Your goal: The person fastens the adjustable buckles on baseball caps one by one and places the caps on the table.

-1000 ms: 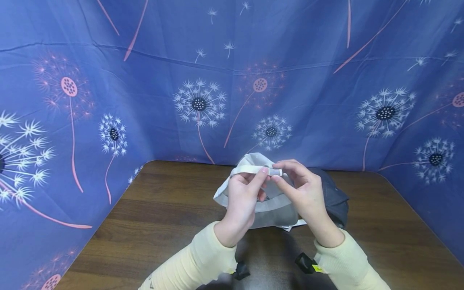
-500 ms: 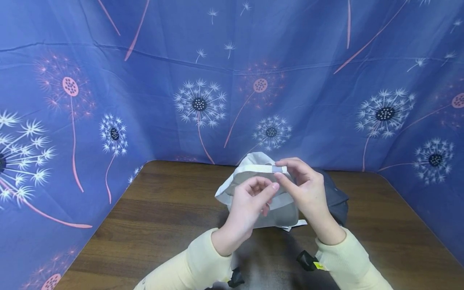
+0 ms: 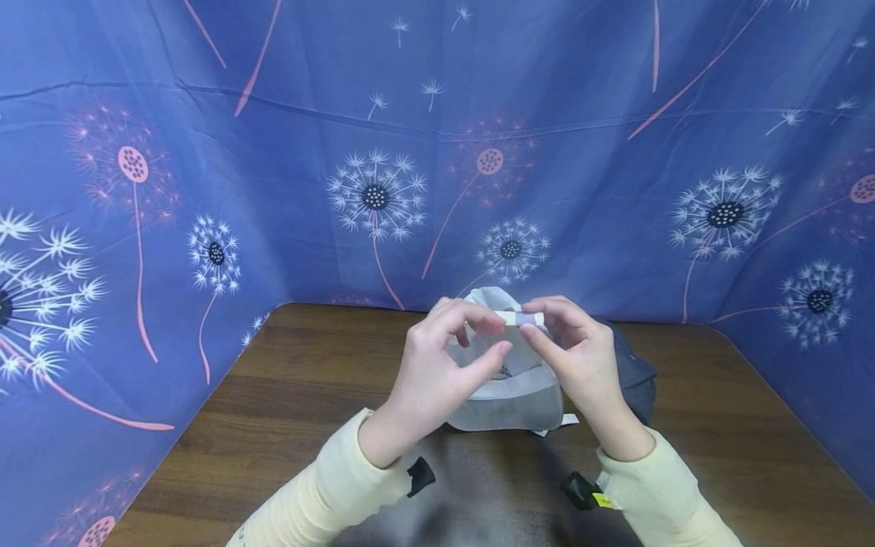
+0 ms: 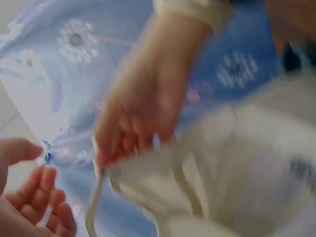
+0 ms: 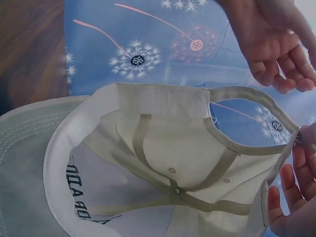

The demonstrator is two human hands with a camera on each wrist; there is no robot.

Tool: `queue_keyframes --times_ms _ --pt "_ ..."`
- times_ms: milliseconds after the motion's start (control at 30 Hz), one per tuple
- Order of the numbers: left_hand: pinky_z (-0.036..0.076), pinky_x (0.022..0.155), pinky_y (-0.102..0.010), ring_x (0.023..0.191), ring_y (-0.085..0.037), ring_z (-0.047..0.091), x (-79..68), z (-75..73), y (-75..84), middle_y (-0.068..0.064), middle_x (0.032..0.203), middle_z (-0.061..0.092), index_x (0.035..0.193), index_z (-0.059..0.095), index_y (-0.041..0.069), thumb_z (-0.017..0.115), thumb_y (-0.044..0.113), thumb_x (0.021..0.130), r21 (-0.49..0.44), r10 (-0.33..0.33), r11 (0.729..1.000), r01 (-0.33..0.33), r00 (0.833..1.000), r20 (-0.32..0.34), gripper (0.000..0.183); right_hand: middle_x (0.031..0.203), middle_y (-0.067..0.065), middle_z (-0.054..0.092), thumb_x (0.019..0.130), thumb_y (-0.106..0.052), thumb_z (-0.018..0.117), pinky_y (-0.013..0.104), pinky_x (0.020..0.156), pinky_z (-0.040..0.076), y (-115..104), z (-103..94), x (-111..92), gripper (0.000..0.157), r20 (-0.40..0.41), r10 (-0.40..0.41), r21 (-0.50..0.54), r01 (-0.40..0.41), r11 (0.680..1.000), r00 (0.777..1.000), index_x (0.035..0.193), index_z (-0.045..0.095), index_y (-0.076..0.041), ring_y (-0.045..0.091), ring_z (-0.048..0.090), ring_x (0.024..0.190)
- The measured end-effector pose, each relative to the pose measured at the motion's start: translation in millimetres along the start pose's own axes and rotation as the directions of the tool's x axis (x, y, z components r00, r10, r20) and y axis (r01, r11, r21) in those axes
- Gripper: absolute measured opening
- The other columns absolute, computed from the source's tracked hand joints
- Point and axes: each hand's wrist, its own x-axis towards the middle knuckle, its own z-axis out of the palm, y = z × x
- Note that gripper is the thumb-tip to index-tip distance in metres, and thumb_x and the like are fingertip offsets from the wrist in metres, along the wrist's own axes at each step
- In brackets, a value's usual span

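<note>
A pale baseball cap [image 3: 513, 406] with a grey-green brim is held up over the table, its inside facing the right wrist camera. My right hand [image 3: 581, 353] pinches the metal-fitted end of the back strap [image 5: 249, 94] between thumb and fingers. Dark stitched lettering [image 5: 79, 190] shows inside the front of the cap. My left hand [image 3: 437, 357] is beside the strap, its thumb and fingers spread apart with nothing between them. In the left wrist view, that hand's fingers [image 4: 37, 197] are loosely bent, away from the cap's pale cloth [image 4: 207, 163].
A dark cap-like item [image 3: 636, 372] lies behind my right hand. A white strip [image 3: 567, 419] sticks out beside the cap's brim. Black wrist devices [image 3: 421, 476] hang by both sleeves. A blue dandelion-print cloth [image 3: 437, 190] stands behind the wooden table [image 3: 328, 357].
My left hand has let go of the strap, dropped below it, then moved left and up with its fingers opening. The right hand keeps its pinch, shifted slightly right.
</note>
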Motion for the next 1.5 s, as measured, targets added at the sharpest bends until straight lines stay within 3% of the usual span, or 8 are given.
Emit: queue_keyframes --times_ms 100,167,267,433,667,1033,1300,1500 --pt "0.049 0.074 -0.026 0.091 -0.015 0.054 6.3 -5.8 -10.9 -0.001 0.088 0.067 0.092 0.066 0.008 0.076 0.009 0.076 0.145 0.168 0.975 -0.167 0.986 0.002 0.019 0.102 0.007 0.064 0.08 0.006 0.068 0.022 0.077 0.047 -0.3 0.2 -0.6 0.026 0.004 -0.008 0.008 0.008 1.0 1.0 0.106 0.066 0.003 0.016 0.056 0.089" --pt "0.049 0.081 -0.026 0.095 -0.016 0.053 9.1 -7.9 -18.5 -0.001 0.09 0.067 0.094 0.066 0.007 0.077 0.01 0.076 0.182 0.216 0.959 -0.217 0.976 0.026 0.021 0.102 0.008 0.064 0.081 0.006 0.068 0.021 0.079 0.047 -0.3 0.3 -0.9 0.025 0.008 -0.012 0.011 0.012 1.0 1.0 0.106 0.066 0.002 0.016 0.057 0.091" --pt "0.048 0.086 -0.024 0.098 -0.016 0.053 11.4 -9.0 -29.1 -0.002 0.094 0.066 0.096 0.065 0.007 0.077 0.012 0.076 0.195 0.236 0.95 -0.245 0.969 0.07 0.024 0.104 0.01 0.063 0.081 0.006 0.068 0.02 0.082 0.048 -0.4 0.5 -1.8 0.026 0.018 -0.018 0.005 0.018 1.0 1.0 0.106 0.066 0.002 0.016 0.058 0.094" --pt "0.047 0.081 -0.022 0.095 -0.014 0.055 11.9 -7.7 -41.4 -0.001 0.095 0.066 0.096 0.066 0.008 0.078 0.014 0.076 0.191 0.233 0.949 -0.25 0.967 0.107 0.024 0.103 0.01 0.063 0.08 0.007 0.069 0.023 0.088 0.047 -2.5 1.5 -3.0 0.026 0.024 -0.002 0.018 0.002 1.0 1.0 0.105 0.066 0.002 0.018 0.059 0.097" --pt "0.045 0.068 -0.021 0.087 -0.014 0.055 10.1 -4.6 -47.8 0.0 0.088 0.068 0.093 0.069 0.01 0.079 0.014 0.076 0.173 0.24 0.953 -0.25 0.968 0.079 0.021 0.104 0.012 0.062 0.08 0.008 0.068 0.026 0.098 0.043 -4.2 2.9 -4.0 0.026 0.032 -0.003 0.04 0.002 0.999 0.999 0.105 0.066 0.003 0.02 0.058 0.101" --pt "0.043 0.062 -0.017 0.083 -0.013 0.056 8.3 -1.6 -49.0 0.001 0.083 0.07 0.092 0.072 0.009 0.079 0.012 0.075 0.14 0.264 0.953 -0.267 0.964 0.044 0.019 0.104 0.012 0.062 0.08 0.009 0.068 0.027 0.098 0.043 -4.8 3.7 -4.2 0.026 0.038 -0.014 0.058 0.012 0.998 0.999 0.105 0.066 0.002 0.02 0.058 0.101" --pt "0.043 0.062 -0.017 0.083 -0.012 0.057 8.2 1.4 -48.9 0.001 0.083 0.071 0.093 0.073 0.008 0.079 0.011 0.074 0.118 0.273 0.954 -0.277 0.961 0.05 0.02 0.101 0.009 0.064 0.078 0.012 0.068 0.023 0.089 0.046 -3.9 5.5 -3.7 0.027 0.059 -0.047 0.073 0.043 0.996 0.997 0.104 0.064 0.006 0.019 0.058 0.098" --pt "0.044 0.063 -0.017 0.084 -0.012 0.057 7.8 1.5 -49.3 0.001 0.084 0.071 0.093 0.073 0.008 0.079 0.01 0.074 0.113 0.273 0.954 -0.277 0.961 0.053 0.02 0.102 0.008 0.064 0.079 0.012 0.067 0.025 0.091 0.046 -3.3 5.1 -3.8 0.028 0.083 -0.036 0.082 0.029 0.996 0.996 0.106 0.063 0.006 0.021 0.057 0.1"
